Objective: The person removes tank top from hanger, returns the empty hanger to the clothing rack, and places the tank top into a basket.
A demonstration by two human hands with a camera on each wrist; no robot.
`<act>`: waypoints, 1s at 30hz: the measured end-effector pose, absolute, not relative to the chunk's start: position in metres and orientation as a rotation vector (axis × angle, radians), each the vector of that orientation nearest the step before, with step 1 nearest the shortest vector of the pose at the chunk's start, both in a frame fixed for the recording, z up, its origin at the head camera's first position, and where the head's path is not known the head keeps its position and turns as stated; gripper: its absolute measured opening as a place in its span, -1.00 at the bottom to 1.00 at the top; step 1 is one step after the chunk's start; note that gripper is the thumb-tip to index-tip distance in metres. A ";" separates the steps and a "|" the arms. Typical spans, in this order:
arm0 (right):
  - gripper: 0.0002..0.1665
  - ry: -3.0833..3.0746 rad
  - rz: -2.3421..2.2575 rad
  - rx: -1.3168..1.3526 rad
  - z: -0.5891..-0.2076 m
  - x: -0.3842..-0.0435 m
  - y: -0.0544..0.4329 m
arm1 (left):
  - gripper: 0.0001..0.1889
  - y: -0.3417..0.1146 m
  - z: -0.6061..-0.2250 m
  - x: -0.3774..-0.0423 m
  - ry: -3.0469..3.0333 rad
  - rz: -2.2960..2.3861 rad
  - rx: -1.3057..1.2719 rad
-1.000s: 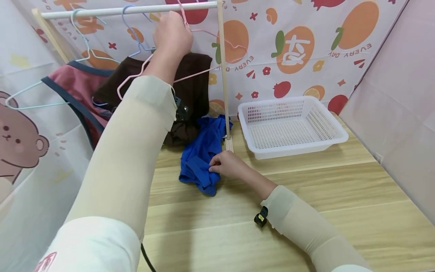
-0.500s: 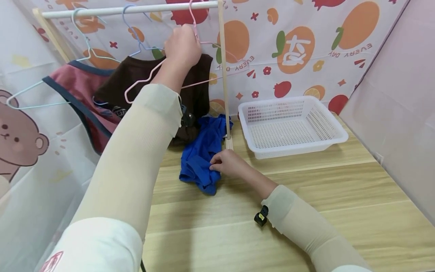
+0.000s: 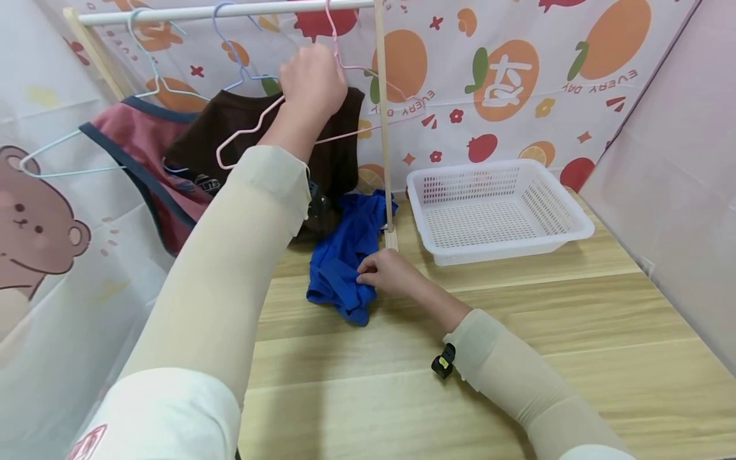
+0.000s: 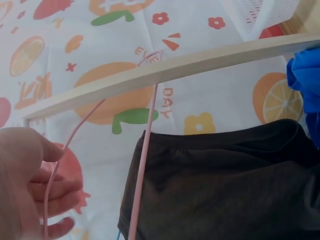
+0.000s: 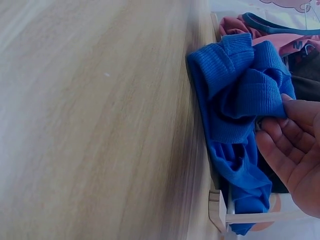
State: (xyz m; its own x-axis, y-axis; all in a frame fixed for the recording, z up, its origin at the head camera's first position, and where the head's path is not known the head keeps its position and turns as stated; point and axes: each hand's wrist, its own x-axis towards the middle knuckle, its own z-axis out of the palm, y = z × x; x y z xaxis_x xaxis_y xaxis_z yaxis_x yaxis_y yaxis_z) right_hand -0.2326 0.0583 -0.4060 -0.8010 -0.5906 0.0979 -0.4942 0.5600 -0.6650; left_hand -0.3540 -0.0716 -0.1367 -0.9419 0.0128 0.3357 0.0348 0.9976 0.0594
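My left hand [image 3: 313,80] is up near the neck of a pink clothes hanger [image 4: 145,150], whose hook is over the white rail. In the left wrist view its wire runs between my thumb and loosely curled fingers. Low on the wooden table, my right hand [image 3: 392,271] pinches the edge of a crumpled blue garment [image 3: 333,275] between thumb and fingers. Ribbed bands on that garment show in the right wrist view. Left of my raised hand hang a dark brown top [image 4: 225,185] and a pink vest with navy edging [image 3: 132,137]. My left arm covers part of both.
The white rail [image 3: 184,13] is held by wooden posts, and the right post [image 3: 384,128] stands beside the blue garment. A white perforated basket [image 3: 494,249] sits on the table [image 3: 517,358] at the right. A fruit-printed cloth hangs behind.
My left hand has come down and to the right with the pink hanger, now hanging closer to the right post. My right hand keeps its pinch on the blue garment. The view has shifted slightly.
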 end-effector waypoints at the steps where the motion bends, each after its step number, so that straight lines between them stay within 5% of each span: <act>1: -0.90 2.649 -1.070 -0.927 -0.406 -0.233 0.058 | -0.45 -0.071 -0.138 -0.352 -2.779 -0.071 -0.038; 15: -0.85 2.634 -1.144 -0.818 -0.410 -0.238 0.072 | -0.23 -0.043 -0.169 -0.321 -2.280 -0.169 -0.385; 30: -0.80 2.614 -1.154 -0.720 -0.409 -0.240 0.078 | -0.38 -0.065 -0.289 -0.297 -2.266 -0.235 -0.655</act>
